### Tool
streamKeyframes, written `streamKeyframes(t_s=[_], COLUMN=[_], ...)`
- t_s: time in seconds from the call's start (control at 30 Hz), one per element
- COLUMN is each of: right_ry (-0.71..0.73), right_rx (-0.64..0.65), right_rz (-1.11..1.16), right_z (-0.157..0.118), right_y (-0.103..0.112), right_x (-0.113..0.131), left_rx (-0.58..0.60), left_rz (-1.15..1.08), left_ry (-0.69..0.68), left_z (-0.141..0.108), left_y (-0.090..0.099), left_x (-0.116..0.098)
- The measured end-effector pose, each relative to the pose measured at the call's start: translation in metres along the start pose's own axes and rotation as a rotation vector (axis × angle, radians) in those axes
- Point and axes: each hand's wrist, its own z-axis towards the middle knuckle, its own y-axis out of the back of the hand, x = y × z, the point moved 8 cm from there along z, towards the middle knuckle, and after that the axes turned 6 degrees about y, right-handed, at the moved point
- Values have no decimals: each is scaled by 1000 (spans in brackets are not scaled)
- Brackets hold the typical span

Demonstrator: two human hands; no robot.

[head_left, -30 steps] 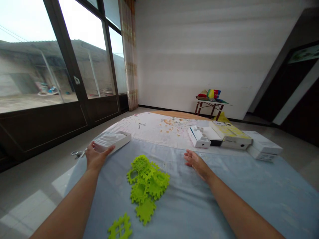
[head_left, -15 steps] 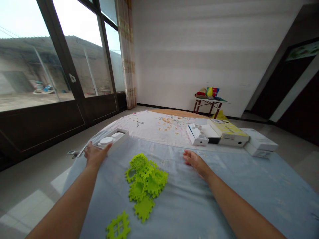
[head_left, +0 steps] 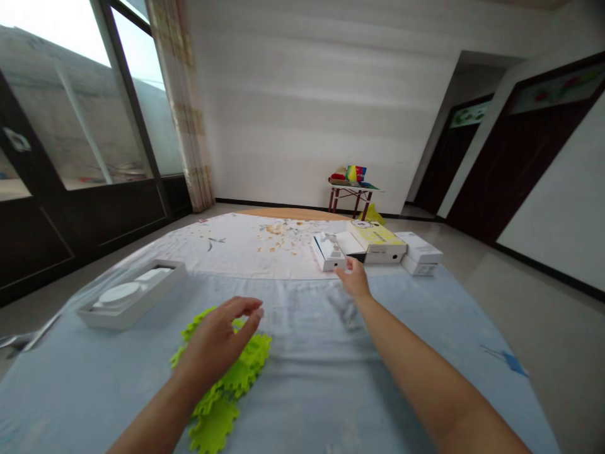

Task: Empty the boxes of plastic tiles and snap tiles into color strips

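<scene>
My left hand (head_left: 222, 334) hovers over a pile of bright green notched pieces (head_left: 215, 419), thumb and fingers curved with a gap between them and nothing held. My right hand (head_left: 354, 277) reaches forward to the near right corner of a small white box (head_left: 326, 260), its fingers bent. Whether those fingertips touch the box cannot be made out. A white object (head_left: 329, 244) lies on that box. At the left stands an open white tray box (head_left: 163, 293) with a round white item (head_left: 120, 294) inside.
A yellow-and-white box (head_left: 384, 246) and stacked white boxes (head_left: 420, 252) stand at the table's back right. The table wears a blue cloth (head_left: 312, 378). Beyond it, a small side table (head_left: 354, 188) holds colourful things.
The view has turned right. My left hand has left the tray box and moved over the green pieces. My right hand has moved forward to the small white box.
</scene>
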Motion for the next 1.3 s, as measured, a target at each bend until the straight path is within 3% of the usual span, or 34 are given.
streamKeyframes(t_s=[0.1,0.3,0.4,0.5,0.6,0.73,1.0,1.13,1.3], right_ry=[-22,-246,-272,-241,-190,-101,93,131,110], right_rx=[-19,68,73,35,-2,44,390,443,456], right_rz=[-234,-353,-331,-303,-310,-310,-110,3,-12], right_z=[15,16,17,17,10,-12,-66,-81,-89], right_y=[0,-32,-40,-37,-29,-20,-21,-21,-22], right_x=[-4,-16,-19,-19,-17,-5,32,43,48], left_rx=[-28,-227,-301,-238,-116,-27,31,68,185], left_rz=[47,99,159,279,425,564,610,594,582], left_ry=[-4,207,215,124,-3,-156,-243,-220,-134], left_z=[-4,-24,-55,-89,-116,-129,-112,-93,-67], left_y=[1,32,41,34,18,1,-20,-34,-51], left_x=[10,102,124,122,106,80,65,66,60])
